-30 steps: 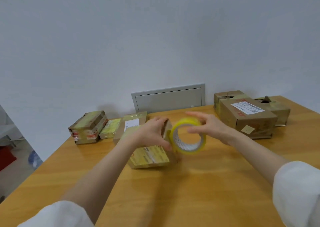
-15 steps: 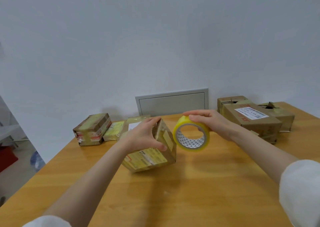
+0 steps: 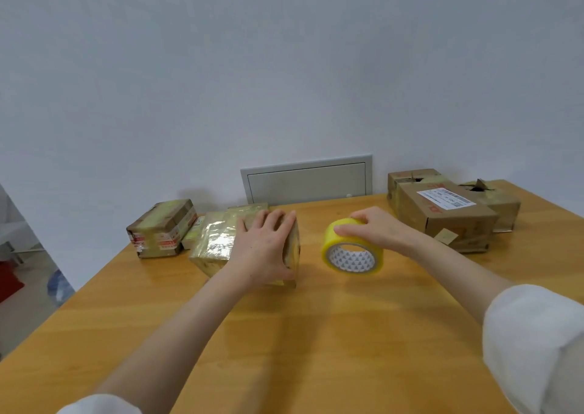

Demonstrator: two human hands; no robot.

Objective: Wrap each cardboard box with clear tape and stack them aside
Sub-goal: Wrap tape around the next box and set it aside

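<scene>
At centre, left hand (image 3: 265, 249) clamps the glossy taped box (image 3: 215, 246); right hand (image 3: 379, 230) grasps the tape roll (image 3: 350, 258). Wrapped boxes (image 3: 162, 227) sit far left; three torn boxes (image 3: 442, 220) at right look untaped, work remaining.

Just left of centre sits a small cardboard box (image 3: 215, 246), glossy with clear tape, flat on the worktop (image 3: 316, 334) and turned slightly askew; the left hand (image 3: 265, 249) grips its right end. Beside it, apart, the tape roll (image 3: 352, 257), yellowish with a white patterned core, stands on edge with its hole facing us, the right hand (image 3: 376, 230) holding its top. Further left lies a taped box (image 3: 161, 228) with red-printed bands, a thin flat box (image 3: 192, 235) just beside it. At the right stands a large labelled box (image 3: 442, 216), with two torn-topped boxes (image 3: 407, 176) behind.
</scene>
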